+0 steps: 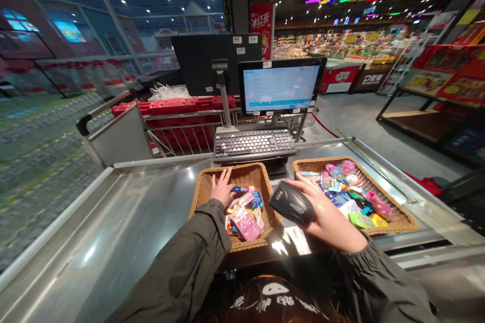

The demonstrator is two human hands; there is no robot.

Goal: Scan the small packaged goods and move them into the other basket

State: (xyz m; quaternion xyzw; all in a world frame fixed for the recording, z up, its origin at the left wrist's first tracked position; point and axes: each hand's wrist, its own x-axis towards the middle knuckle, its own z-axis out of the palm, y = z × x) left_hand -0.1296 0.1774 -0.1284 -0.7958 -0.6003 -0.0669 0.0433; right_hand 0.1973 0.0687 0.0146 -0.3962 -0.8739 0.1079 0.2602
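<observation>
My right hand (pixel 326 214) is wrapped around a black handheld barcode scanner (pixel 291 203), held between two wicker baskets with its head aimed left. My left hand (pixel 222 186) lies flat with fingers spread inside the left basket (pixel 204 184), just above a pile of small packaged items in pink and blue (pixel 245 212). The right basket (pixel 397 217) holds several colourful small packages (pixel 350 194). Both baskets stand on a steel checkout counter (pixel 125 222).
Behind the baskets are a keyboard (pixel 253 144), a lit screen (pixel 279 86) and a second monitor seen from its back (pixel 200 60). A trolley with red crates (pixel 174 111) stands behind the counter. Shop shelves lie to the right.
</observation>
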